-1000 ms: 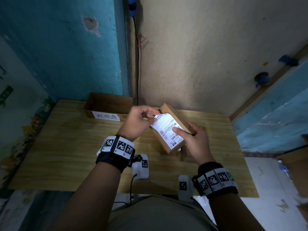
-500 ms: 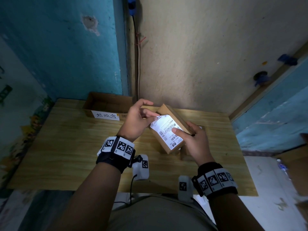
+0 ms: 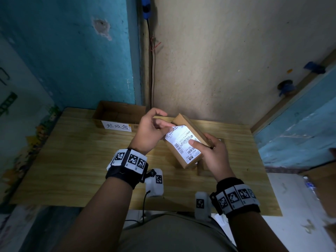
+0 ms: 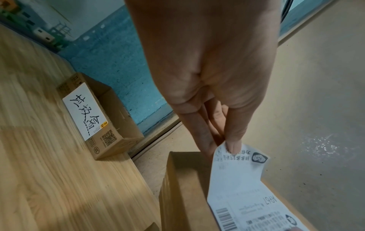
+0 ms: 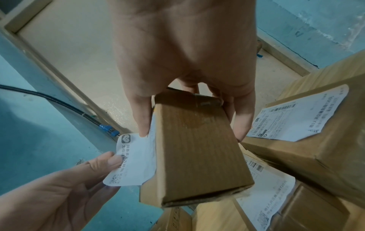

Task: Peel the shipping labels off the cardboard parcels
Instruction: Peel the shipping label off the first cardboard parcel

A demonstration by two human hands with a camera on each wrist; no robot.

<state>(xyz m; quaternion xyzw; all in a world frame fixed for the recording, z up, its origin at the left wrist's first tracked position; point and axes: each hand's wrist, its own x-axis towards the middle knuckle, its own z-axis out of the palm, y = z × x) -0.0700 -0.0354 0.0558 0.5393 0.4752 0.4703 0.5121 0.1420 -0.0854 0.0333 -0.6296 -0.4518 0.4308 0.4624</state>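
A small cardboard parcel (image 3: 189,157) (image 5: 199,146) (image 4: 183,192) is held tilted above the wooden table (image 3: 72,160). My right hand (image 3: 211,151) (image 5: 185,62) grips it, thumb pressed on the white shipping label (image 3: 183,140) and fingers round the far side. My left hand (image 3: 152,131) (image 4: 213,78) pinches the label's top end (image 4: 237,171) (image 5: 132,159) between thumb and fingers. That end is lifted off the cardboard and curls free; the lower part still sticks to the parcel.
An open cardboard box (image 3: 118,115) (image 4: 102,115) with a handwritten white tag stands at the table's back left by the wall. Several more labelled parcels (image 5: 308,140) are stacked below the held parcel in the right wrist view. A cable (image 3: 151,73) runs down the wall.
My left hand has drawn the label's top end a little further left and off the parcel. The right hand keeps the parcel in nearly the same place.
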